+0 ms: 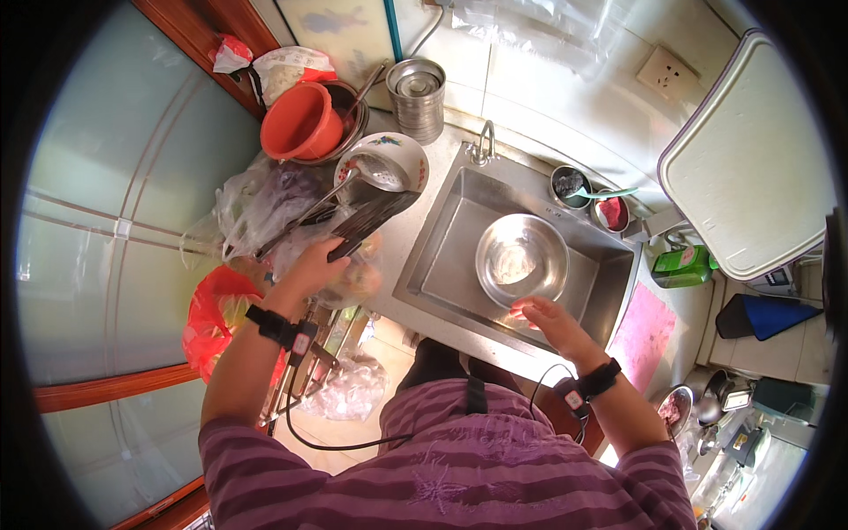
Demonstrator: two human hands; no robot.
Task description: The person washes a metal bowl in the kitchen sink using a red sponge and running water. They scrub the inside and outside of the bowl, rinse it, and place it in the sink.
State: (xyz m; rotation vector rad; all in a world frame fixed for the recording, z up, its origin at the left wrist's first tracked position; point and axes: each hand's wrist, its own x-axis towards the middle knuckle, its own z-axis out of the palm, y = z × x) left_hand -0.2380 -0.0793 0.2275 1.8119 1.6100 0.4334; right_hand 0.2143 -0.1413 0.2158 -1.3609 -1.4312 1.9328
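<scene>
My left hand (311, 268) is closed on the near end of a bundle of dark chopsticks (375, 221). Their far ends reach the rim of a white patterned bowl (408, 155). A metal strainer ladle (378, 170) rests on that bowl, its long handle slanting toward my left hand. Over the sink's near side my right hand (555, 325) is held with its fingers apart and nothing in them. Its fingertips are by the rim of a round steel basin (548, 237); whether they touch it I cannot tell. The basin sits in the steel sink (446, 265).
A red plastic basin (296, 121) and a ribbed steel canister (417, 113) stand at the back left. Plastic bags (256, 212) lie below them. Behind the sink are the faucet (484, 146) and two small cups (570, 185). A green bottle (682, 268) stands at the right.
</scene>
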